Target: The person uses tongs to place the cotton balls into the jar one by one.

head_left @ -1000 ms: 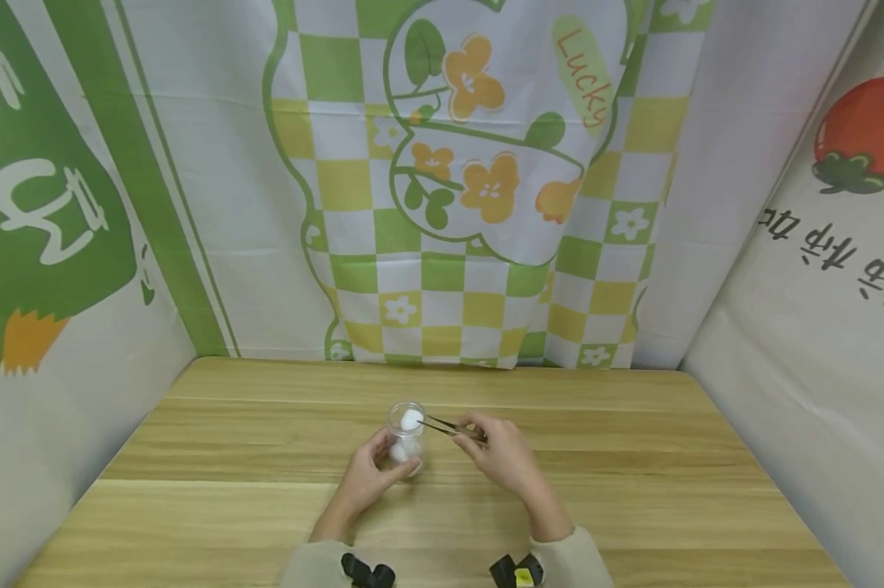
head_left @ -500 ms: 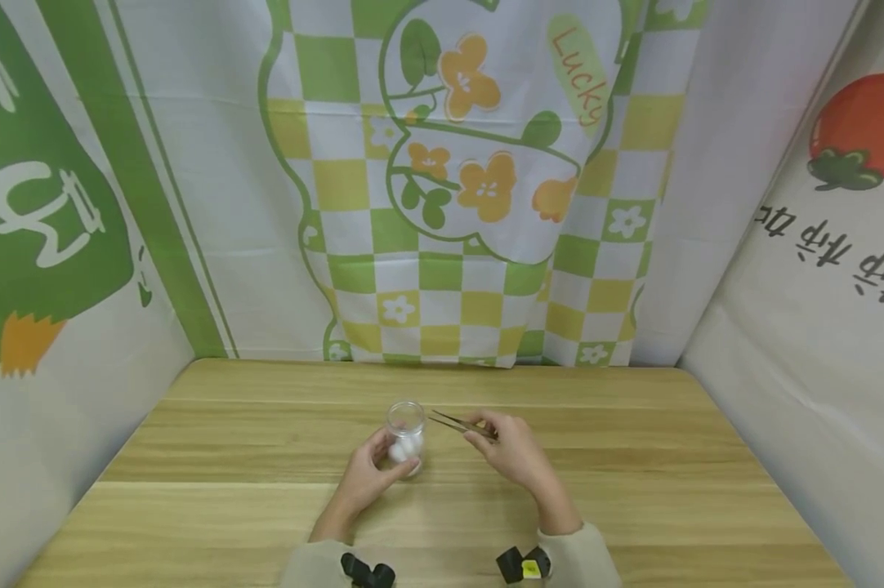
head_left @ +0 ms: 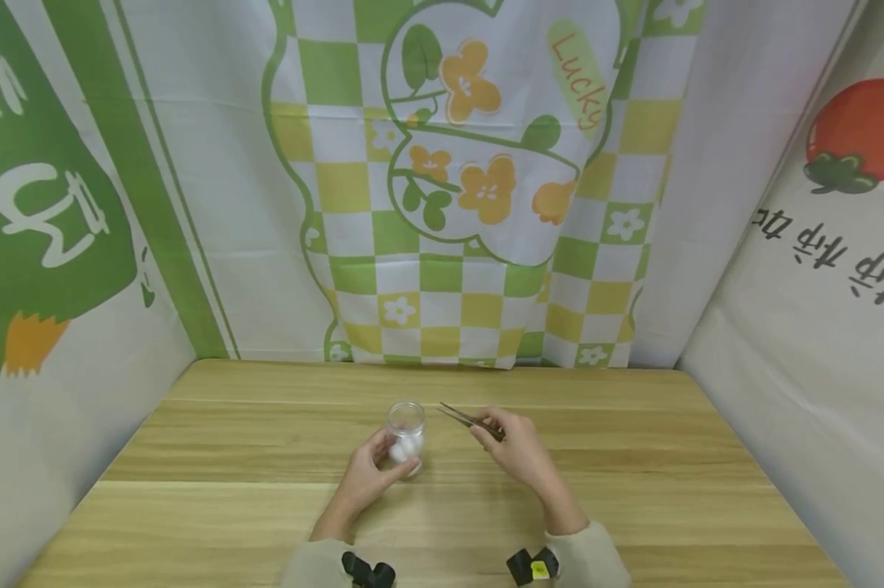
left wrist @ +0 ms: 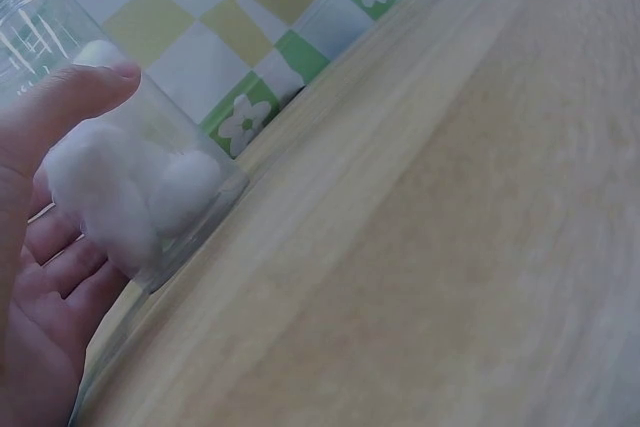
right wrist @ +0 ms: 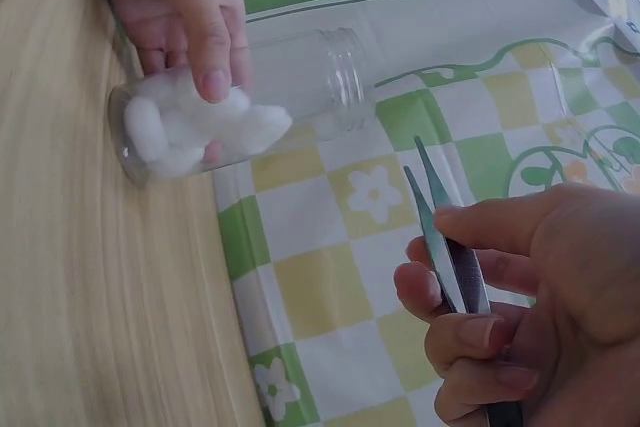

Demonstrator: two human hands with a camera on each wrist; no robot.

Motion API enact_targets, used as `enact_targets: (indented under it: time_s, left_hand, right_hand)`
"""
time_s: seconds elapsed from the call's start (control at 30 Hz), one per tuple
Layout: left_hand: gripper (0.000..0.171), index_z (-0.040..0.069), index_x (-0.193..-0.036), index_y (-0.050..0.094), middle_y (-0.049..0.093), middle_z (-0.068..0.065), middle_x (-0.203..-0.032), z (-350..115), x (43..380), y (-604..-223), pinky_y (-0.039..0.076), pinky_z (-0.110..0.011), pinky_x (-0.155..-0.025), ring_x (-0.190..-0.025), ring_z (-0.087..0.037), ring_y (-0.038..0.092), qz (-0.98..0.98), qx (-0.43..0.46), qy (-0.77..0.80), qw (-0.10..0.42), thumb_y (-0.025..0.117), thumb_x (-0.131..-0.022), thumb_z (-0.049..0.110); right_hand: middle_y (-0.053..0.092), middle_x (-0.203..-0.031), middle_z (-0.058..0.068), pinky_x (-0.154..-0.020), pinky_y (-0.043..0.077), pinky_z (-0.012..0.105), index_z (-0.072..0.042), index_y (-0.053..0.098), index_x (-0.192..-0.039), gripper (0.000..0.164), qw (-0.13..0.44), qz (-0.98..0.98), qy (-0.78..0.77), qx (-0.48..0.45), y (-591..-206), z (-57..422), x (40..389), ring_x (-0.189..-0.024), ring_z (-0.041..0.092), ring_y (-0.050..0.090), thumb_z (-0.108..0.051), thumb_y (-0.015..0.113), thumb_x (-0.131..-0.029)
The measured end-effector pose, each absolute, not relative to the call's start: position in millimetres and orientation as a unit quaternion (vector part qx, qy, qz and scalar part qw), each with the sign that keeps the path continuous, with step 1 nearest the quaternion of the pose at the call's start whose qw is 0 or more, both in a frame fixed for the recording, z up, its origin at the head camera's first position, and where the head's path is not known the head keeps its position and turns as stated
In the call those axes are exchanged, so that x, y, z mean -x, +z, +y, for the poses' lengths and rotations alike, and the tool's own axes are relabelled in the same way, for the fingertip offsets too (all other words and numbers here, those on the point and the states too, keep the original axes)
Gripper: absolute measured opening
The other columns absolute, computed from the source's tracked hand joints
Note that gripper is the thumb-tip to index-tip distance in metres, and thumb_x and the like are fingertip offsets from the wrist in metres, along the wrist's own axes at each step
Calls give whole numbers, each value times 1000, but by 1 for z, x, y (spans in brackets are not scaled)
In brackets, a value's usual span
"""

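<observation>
A clear, lidless jar (head_left: 407, 418) stands upright on the wooden table, its lower half filled with several white cotton balls (right wrist: 185, 127). My left hand (head_left: 368, 474) grips the jar low down, the thumb (left wrist: 95, 92) across its near side and the fingers round the other. To the right of the jar, my right hand (head_left: 511, 445) pinches metal tweezers (right wrist: 440, 227) between thumb and fingers. The tweezers' tips are slightly apart with nothing between them, pointing toward the jar's mouth from a short distance.
The wooden tabletop (head_left: 604, 457) stretches out around both hands. A green and yellow checked cloth (head_left: 442, 310) hangs behind its far edge, and printed cloth walls (head_left: 802, 343) close in both sides. Dark wrist devices (head_left: 533, 565) sit at the sleeves.
A cotton ball at the tweezers' tips by the jar's mouth has dropped in among the others. My right hand has drawn the tweezers back to the right; my left hand stays on the jar.
</observation>
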State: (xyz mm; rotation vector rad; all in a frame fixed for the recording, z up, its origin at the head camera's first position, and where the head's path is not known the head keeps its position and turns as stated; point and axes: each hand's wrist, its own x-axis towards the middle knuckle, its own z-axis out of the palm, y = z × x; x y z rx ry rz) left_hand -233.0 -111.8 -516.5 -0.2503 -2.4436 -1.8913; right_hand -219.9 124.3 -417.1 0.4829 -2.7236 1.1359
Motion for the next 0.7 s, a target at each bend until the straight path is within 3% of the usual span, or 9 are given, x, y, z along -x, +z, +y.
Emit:
enact_targets:
  time_s: [0.3,0.53,0.7]
  left_hand:
    - [60,2,-135,51,60,-19,-133,-112,232,-515,44,-48,-112,-126,-34,56,-783,81,-616,23,76,-82,15]
    - [61,2,-135,50,60,-19,-134,-113,232,-516,44,-48,-112,-127,-34,56,-783,87,-616,22,76,-82,15]
    - [62,2,-136,50,58,-19,-136,-113,233,-516,43,-48,-113,-129,-35,55,-782,88,-617,19,76,-82,16]
  right_hand:
    - [65,-71,9,-45,38,15,0,65,-109,19,57,-903,396,-155,-420,130,222,-57,6,50,-4,61,-91]
    - [66,-73,20,-42,45,12,6,62,-104,14,31,-893,419,-159,-425,135,221,-52,20,60,1,58,-91]
    - [67,-69,20,-43,47,13,8,61,-97,9,21,-898,411,-157,-430,138,220,-51,16,60,3,60,-89]
